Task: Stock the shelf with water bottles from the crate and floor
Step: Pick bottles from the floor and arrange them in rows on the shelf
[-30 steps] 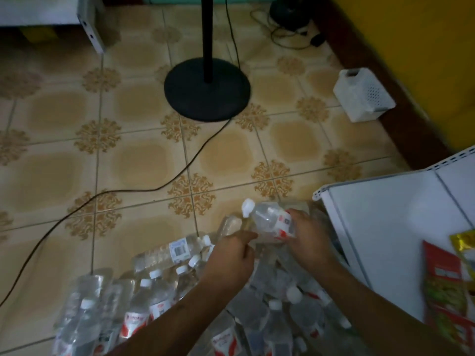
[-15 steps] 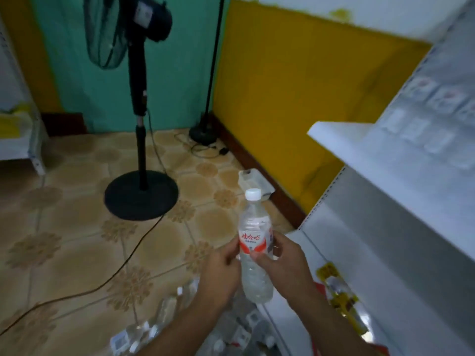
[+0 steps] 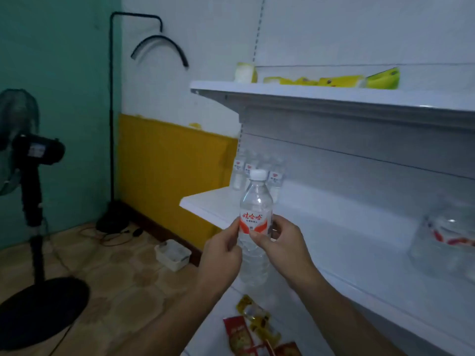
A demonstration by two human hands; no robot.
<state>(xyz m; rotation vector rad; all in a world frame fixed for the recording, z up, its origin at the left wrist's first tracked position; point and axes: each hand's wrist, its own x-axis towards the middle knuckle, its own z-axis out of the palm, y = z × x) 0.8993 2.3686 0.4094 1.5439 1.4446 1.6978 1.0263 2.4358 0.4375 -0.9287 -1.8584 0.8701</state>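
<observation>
Both hands meet on one water bottle (image 3: 255, 222): the left hand (image 3: 223, 249) pinches its red-and-white label from the left with curled fingers, and the right hand (image 3: 284, 242) pinches it from the right, thumb on the front. That bottle stands upright, long axis vertical, white cap up, held in the air in front of the middle shelf (image 3: 321, 222) near its left end. At the back of that shelf, behind the cap, a small group of bottles (image 3: 259, 170) stands upright against the back panel. Farther right on the same shelf lies something clear with red marks, too blurred to identify. Snack packets (image 3: 253, 332) lie on the lowest shelf below the hands.
</observation>
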